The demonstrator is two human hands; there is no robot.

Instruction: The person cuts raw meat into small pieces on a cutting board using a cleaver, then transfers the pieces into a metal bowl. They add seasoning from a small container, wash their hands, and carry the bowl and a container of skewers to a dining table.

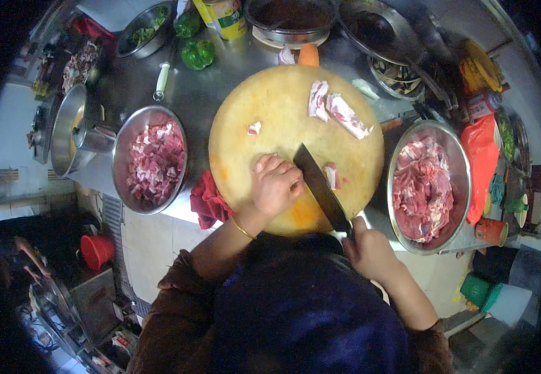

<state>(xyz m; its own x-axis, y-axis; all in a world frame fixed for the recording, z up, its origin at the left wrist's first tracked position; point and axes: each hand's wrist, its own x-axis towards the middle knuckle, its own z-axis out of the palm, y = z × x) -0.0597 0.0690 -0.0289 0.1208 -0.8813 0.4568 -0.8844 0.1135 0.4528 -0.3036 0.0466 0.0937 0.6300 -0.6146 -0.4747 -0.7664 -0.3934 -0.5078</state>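
Note:
My right hand (368,248) grips the handle of a cleaver (321,187), whose blade lies over the round cutting board (237,103). Beside the blade's left side, my left hand (277,184) rests on the board with curled fingers; whether anything is under them is hidden. Right of the blade lies a small strip of meat (331,176). Two larger strips of fatty meat (347,116) are near the board's upper right, and a small meat piece (253,128) lies at its left.
Left of the board stands a metal bowl of cut meat (156,163), with a red cloth (209,198) near it. At right is a metal bowl of larger meat pieces (424,191). Behind the board are a green bell pepper (198,54), a carrot piece (308,55) and metal pans (291,35).

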